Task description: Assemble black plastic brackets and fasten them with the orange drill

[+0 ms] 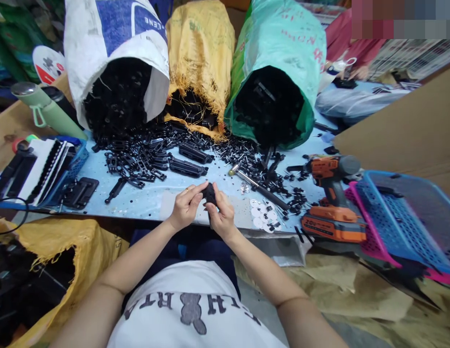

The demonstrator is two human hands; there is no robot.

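On the blue table, three sacks lie mouth-forward, probably so black parts spill within reach. Near the table's front edge, the left hand and right hand grip a black plastic piece, seemingly steadying it from both sides.

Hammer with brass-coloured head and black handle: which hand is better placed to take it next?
Probably the right hand: the hammer lies nearer to it, on the right. The left hand is farther; both hold a black part.

Four open sacks, one hammer, one power drill.
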